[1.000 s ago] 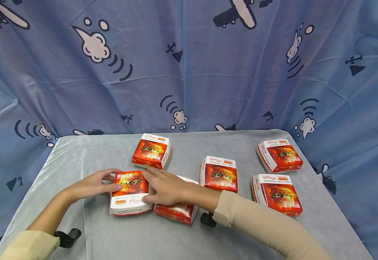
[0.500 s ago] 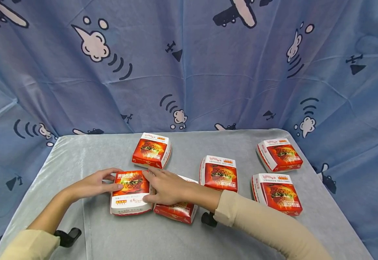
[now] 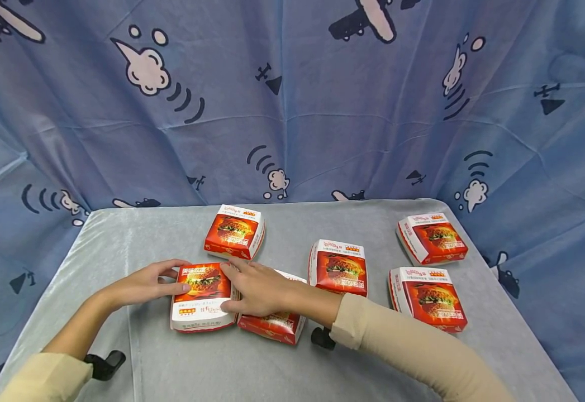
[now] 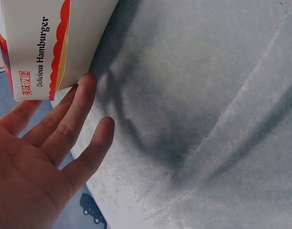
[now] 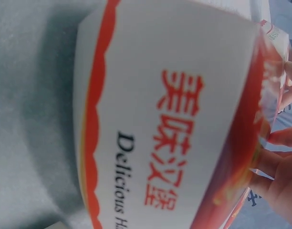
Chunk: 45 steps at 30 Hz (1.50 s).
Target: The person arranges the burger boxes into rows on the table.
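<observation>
A red and white hamburger box lies at left front between both hands. My left hand is at its left side, thumb on the top and fingers along the side. In the left wrist view, that hand's fingers look extended, some touching the printed side. From the right, my right hand reaches across, thumb and fingertips at the box's right edge. Beneath the right hand and forearm lies a second hamburger box, partly covered. Its lettered side fills much of the right wrist view, where fingers show at the right edge.
Just behind the hands sits another hamburger box. One more box is right of centre, past the right forearm. Two boxes, a back one and a front one, stand at the right. A grey cloth covers the table.
</observation>
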### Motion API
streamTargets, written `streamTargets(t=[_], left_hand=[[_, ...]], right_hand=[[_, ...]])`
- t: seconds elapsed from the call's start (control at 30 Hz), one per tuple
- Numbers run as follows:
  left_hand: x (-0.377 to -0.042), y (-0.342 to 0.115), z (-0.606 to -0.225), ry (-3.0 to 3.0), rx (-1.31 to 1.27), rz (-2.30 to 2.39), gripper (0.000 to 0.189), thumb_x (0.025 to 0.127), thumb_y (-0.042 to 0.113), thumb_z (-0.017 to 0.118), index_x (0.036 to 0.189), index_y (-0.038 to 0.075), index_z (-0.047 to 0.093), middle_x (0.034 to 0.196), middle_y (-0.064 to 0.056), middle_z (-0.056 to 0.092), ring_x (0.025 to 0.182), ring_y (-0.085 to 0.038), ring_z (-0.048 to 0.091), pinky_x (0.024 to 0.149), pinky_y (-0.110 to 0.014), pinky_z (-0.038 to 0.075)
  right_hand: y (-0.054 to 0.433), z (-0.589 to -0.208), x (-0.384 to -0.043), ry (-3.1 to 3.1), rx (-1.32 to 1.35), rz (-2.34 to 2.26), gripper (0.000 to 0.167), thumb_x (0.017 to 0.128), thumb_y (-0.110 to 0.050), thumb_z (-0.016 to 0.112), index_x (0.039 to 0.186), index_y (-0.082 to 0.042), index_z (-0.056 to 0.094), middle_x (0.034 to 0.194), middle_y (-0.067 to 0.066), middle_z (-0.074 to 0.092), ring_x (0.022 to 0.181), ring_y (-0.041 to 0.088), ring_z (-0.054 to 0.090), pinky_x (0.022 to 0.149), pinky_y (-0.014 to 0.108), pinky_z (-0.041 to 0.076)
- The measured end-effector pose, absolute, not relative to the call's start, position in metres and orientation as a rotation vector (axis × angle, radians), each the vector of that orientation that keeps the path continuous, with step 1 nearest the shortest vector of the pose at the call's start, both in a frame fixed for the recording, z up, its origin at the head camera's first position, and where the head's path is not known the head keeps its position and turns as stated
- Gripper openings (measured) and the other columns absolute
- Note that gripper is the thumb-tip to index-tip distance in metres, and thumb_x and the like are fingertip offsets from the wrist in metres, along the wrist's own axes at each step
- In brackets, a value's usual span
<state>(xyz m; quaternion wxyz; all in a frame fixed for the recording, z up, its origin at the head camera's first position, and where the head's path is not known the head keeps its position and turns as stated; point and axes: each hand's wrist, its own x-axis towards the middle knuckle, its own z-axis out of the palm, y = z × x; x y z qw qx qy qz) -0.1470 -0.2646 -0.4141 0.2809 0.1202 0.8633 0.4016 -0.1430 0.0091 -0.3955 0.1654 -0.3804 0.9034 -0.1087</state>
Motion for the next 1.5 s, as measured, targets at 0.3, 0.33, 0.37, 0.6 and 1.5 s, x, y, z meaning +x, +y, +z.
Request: streamTargets(t=[0.3,0.33,0.37,0.6,1.5], left_hand=[[-0.148,-0.266,-0.411,2.317,0.318,1.056,0.069,0.093,0.040,0.067,0.145,0.001,0.044,0.128,-0.020,0.058,0.113,-0.031,0.057,0.087,-0.044,0.051],[-0.149,-0.266,-0.410,2.327,0.326,1.059,0.068,0.093,0.040,0.066,0.145,0.001,0.044,0.129,-0.020,0.058,0.113,-0.032,0.058,0.088,-0.046,0.051],[-0.150,-0.267,-0.410,2.339,0.332,1.061,0.067,0.094,0.039,0.066,0.145,0.001,0.045,0.130,-0.020,0.058,0.113,-0.031,0.058,0.089,-0.046,0.051],[-0.161,-0.265,-0.402,2.482,0.304,1.105,0.061,0.098,0.036,0.062,0.143,-0.003,0.046,0.128,-0.025,0.060,0.104,-0.031,0.065,0.083,-0.045,0.054],[-0.189,-0.224,-0.383,2.517,0.377,0.948,0.061,0.101,0.034,0.055,0.152,0.006,0.039,0.151,-0.026,0.040,0.129,-0.048,0.047,0.100,-0.061,0.043]], right_hand=[[0.010,-0.394,-0.143,2.587,-1.091,-0.322,0.081,0.095,-0.054,0.059,0.157,-0.011,0.030,0.160,0.015,0.028,0.138,0.032,0.042,0.112,0.042,0.037],[0.010,-0.393,-0.144,2.594,-1.098,-0.335,0.081,0.094,-0.055,0.059,0.157,-0.011,0.030,0.159,0.014,0.030,0.137,0.031,0.044,0.111,0.042,0.039],[0.011,-0.392,-0.145,2.602,-1.105,-0.348,0.081,0.094,-0.056,0.058,0.157,-0.012,0.030,0.158,0.013,0.032,0.135,0.031,0.046,0.109,0.042,0.040],[0.019,-0.382,-0.158,2.699,-1.092,-0.455,0.075,0.096,-0.058,0.055,0.154,-0.015,0.035,0.152,0.016,0.041,0.119,0.033,0.060,0.100,0.045,0.049],[0.029,-0.382,-0.210,2.672,-0.824,-0.378,0.077,0.096,-0.044,0.060,0.160,-0.021,0.023,0.163,0.018,0.017,0.137,0.039,0.042,0.107,0.056,0.039]])
